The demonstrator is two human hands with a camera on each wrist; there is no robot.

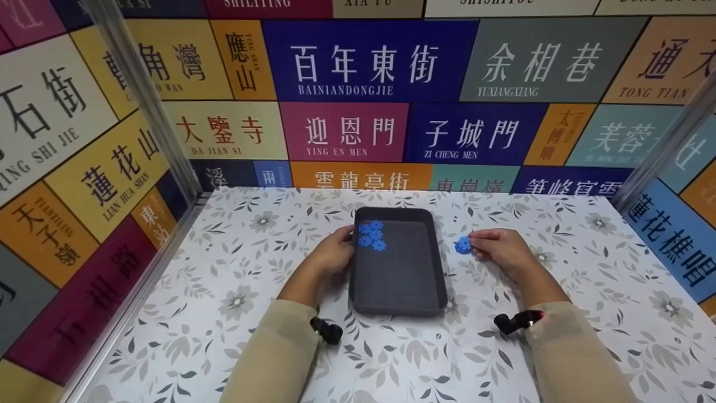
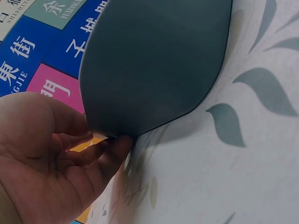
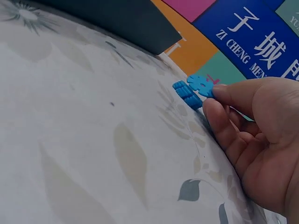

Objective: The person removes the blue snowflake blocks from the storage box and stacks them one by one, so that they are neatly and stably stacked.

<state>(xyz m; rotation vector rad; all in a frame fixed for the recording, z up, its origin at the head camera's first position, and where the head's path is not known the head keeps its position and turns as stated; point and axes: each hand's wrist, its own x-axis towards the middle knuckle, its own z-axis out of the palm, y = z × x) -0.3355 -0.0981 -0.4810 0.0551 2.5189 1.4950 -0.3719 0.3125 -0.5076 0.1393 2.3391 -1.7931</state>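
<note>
A dark grey rectangular tray lies on the table, with several blue flower-shaped plastic discs grouped near its upper left corner. My left hand holds the tray by its left side wall; in the left wrist view the thumb and fingers meet at the lower edge of the tray. To the right of the tray, my right hand pinches one blue disc between thumb and forefinger. Right beside that disc is a small stack of blue discs, close to the tabletop.
The table has a white cloth printed with grey leaves and flowers. Panels with street names rise behind it and on both sides. A small black wrist device sits at the left sleeve, another black device at the right.
</note>
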